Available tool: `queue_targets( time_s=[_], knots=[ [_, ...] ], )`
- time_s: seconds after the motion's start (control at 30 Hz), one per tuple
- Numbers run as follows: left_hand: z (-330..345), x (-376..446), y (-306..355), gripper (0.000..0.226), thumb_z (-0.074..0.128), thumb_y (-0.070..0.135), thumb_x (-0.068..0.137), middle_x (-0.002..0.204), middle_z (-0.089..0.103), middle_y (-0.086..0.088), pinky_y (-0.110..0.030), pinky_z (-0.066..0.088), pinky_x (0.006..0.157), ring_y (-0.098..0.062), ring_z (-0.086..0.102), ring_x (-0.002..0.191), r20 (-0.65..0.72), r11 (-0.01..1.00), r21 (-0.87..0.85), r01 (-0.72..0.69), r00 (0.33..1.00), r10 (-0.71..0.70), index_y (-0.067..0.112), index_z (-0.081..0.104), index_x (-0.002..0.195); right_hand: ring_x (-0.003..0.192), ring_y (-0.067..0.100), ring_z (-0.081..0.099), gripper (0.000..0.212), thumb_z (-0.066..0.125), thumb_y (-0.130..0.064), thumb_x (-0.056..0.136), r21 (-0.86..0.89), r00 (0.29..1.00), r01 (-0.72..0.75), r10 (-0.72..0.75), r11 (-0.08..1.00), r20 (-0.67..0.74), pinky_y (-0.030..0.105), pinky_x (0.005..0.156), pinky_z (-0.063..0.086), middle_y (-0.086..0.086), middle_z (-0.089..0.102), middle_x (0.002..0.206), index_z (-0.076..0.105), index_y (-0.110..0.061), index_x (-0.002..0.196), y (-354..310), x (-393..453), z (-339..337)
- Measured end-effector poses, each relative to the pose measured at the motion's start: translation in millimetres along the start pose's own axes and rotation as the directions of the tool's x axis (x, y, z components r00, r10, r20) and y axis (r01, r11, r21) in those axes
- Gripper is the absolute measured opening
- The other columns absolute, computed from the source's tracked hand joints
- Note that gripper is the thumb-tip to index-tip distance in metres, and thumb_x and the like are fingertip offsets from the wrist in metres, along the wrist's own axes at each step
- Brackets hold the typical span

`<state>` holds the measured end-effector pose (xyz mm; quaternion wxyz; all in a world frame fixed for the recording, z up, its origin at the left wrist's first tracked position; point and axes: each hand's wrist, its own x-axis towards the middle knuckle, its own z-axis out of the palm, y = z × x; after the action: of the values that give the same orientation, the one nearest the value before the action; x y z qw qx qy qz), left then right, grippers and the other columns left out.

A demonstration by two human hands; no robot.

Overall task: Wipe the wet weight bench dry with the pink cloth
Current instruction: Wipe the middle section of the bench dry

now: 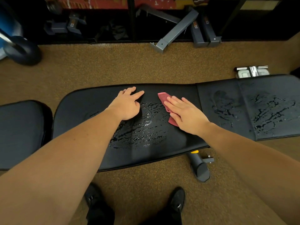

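Speckled brown gym floor (133, 67), black weight bench (183, 140) across it beaded with water at centre and right, pink cloth (164, 99) on its far middle, right hand (185, 113) flat on cloth, fingers straight and together, left hand (128, 104) resting beside, fingers loosely spread

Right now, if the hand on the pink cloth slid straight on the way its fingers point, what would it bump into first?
Probably the left hand. The right hand, flat on the pink cloth, points up-left across the bench, roughly toward the left hand's fingertips.
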<state>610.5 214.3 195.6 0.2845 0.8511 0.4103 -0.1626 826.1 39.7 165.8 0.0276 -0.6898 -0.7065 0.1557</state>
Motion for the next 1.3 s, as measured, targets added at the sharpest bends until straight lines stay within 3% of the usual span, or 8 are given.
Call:
queue_targets(
  time_s=[0.3, 0.83, 0.97, 1.07, 1.13, 1.2, 1.27, 1.3],
  knots=[
    [6, -3, -3, 0.063, 0.032, 0.016, 0.101, 0.168, 0.004, 0.006, -0.052, 0.014, 0.123, -0.024, -0.001, 0.153, -0.014, 0.999, -0.033, -0.013, 1.000, 0.013, 0.038, 0.019, 0.158, 0.149, 0.023, 0.033, 0.050, 0.053, -0.006, 0.102, 0.080, 0.995, 0.060, -0.053, 0.995, -0.085, 0.041, 0.124, 0.019, 0.007, 0.040, 0.157, 0.044, -0.010, 0.151, -15, -23, 10],
    [22, -14, 14, 0.058, 0.031, 0.037, 0.104, 0.168, 0.000, 0.001, -0.064, 0.003, 0.120, -0.029, -0.003, 0.154, -0.035, 0.996, 0.081, 0.041, 0.999, -0.038, 0.033, 0.013, 0.159, 0.137, 0.022, 0.050, 0.050, 0.072, 0.000, 0.087, 0.108, 0.968, 0.188, -0.165, 0.976, -0.192, 0.048, 0.117, 0.034, 0.007, 0.058, 0.143, 0.063, -0.012, 0.136, -40, -68, 32],
    [23, -17, 17, 0.057, 0.030, 0.037, 0.105, 0.168, 0.001, 0.000, -0.063, 0.002, 0.120, -0.029, -0.002, 0.154, -0.032, 0.997, 0.068, 0.046, 0.999, -0.044, 0.033, 0.014, 0.159, 0.137, 0.017, 0.051, 0.043, 0.064, -0.003, 0.092, 0.154, 0.969, 0.201, -0.173, 0.967, -0.176, 0.043, 0.117, 0.036, 0.003, 0.060, 0.141, 0.066, -0.015, 0.133, -48, -83, 35],
    [26, -19, 19, 0.056, 0.031, 0.037, 0.105, 0.168, 0.004, -0.001, -0.062, 0.002, 0.121, -0.029, -0.001, 0.154, -0.043, 0.998, 0.040, 0.041, 0.998, -0.040, 0.032, 0.016, 0.159, 0.122, 0.018, 0.062, 0.036, 0.048, -0.018, 0.095, 0.227, 0.967, 0.220, -0.182, 0.949, -0.175, 0.038, 0.110, 0.042, 0.001, 0.069, 0.128, 0.074, -0.015, 0.119, -58, -88, 31],
    [29, -20, 19, 0.055, 0.032, 0.036, 0.105, 0.167, 0.010, -0.002, -0.058, 0.003, 0.122, -0.029, 0.002, 0.154, -0.080, 1.000, 0.010, 0.017, 0.997, -0.016, 0.030, 0.020, 0.158, 0.106, 0.010, 0.064, 0.031, 0.046, -0.020, 0.099, 0.338, 0.982, 0.154, -0.106, 0.928, -0.156, 0.033, 0.099, 0.047, -0.004, 0.071, 0.118, 0.072, -0.017, 0.116, -68, -86, 23],
    [31, -21, 22, 0.052, 0.035, 0.032, 0.105, 0.164, 0.022, -0.002, -0.051, 0.008, 0.124, -0.027, 0.011, 0.153, -0.163, 0.998, -0.039, -0.042, 0.986, 0.035, 0.026, 0.029, 0.156, 0.090, -0.002, 0.065, 0.025, 0.047, -0.017, 0.103, 0.500, 0.983, -0.021, 0.109, 0.866, -0.146, 0.021, 0.081, 0.054, -0.006, 0.069, 0.113, 0.068, -0.023, 0.115, -76, -82, 9],
    [30, -23, 29, 0.045, 0.039, 0.029, 0.104, 0.157, 0.038, -0.001, -0.039, 0.019, 0.122, -0.024, 0.026, 0.147, -0.266, 0.977, -0.173, -0.121, 0.961, 0.073, 0.022, 0.044, 0.149, 0.084, -0.006, 0.066, 0.024, 0.047, -0.013, 0.105, 0.702, 0.904, -0.140, 0.379, 0.698, -0.196, 0.008, 0.069, 0.051, -0.003, 0.068, 0.111, 0.066, -0.025, 0.112, -80, -70, -12],
    [28, -23, 35, 0.040, 0.042, 0.028, 0.104, 0.150, 0.046, 0.001, -0.031, 0.025, 0.117, -0.021, 0.034, 0.142, -0.305, 0.950, -0.267, -0.165, 0.949, 0.079, 0.021, 0.052, 0.143, 0.087, -0.007, 0.065, 0.024, 0.046, -0.011, 0.105, 0.742, 0.838, -0.129, 0.472, 0.657, -0.272, 0.007, 0.072, 0.049, -0.002, 0.068, 0.110, 0.066, -0.025, 0.110, -78, -62, -22]
  ],
)
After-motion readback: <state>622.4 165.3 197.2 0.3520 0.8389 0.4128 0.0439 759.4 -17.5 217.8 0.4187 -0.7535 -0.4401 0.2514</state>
